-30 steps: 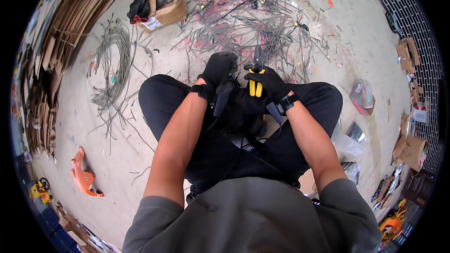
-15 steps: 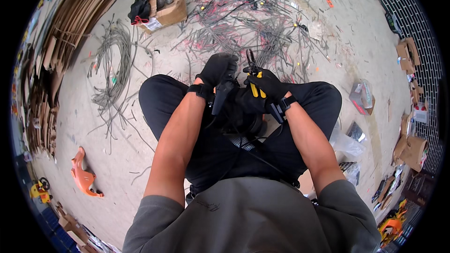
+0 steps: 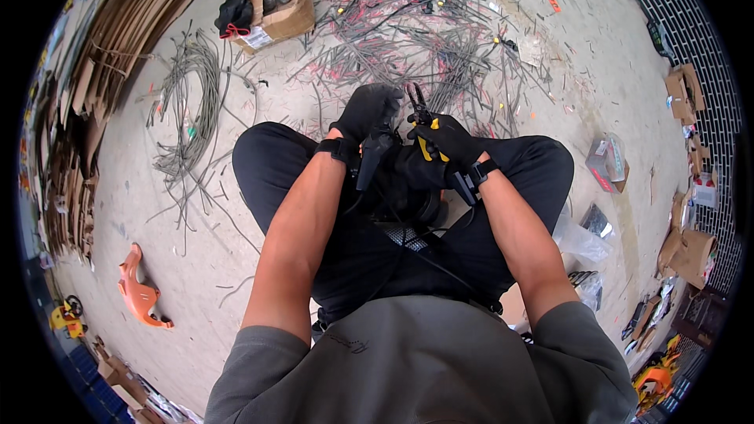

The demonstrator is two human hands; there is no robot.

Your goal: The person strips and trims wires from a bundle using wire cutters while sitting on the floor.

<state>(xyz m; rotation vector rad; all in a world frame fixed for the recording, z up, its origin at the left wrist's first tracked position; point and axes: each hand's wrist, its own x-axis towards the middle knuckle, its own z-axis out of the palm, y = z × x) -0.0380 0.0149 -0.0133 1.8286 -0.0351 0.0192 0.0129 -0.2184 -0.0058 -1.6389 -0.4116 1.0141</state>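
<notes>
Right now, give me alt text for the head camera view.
A gloved right hand grips yellow-handled pliers beside the gloved left hand, between bent knees. Scattered cable pieces, a cable coil and a cardboard box lie on the floor.

I believe I am in a workshop or storehouse: cut cables [image 3: 393,39] are scattered over the bare floor [image 3: 188,283], flattened cardboard [image 3: 118,47] is stacked along my left, opened cartons [image 3: 693,255] lie rightward, and I hold yellow-handled pliers [image 3: 422,114].
</notes>
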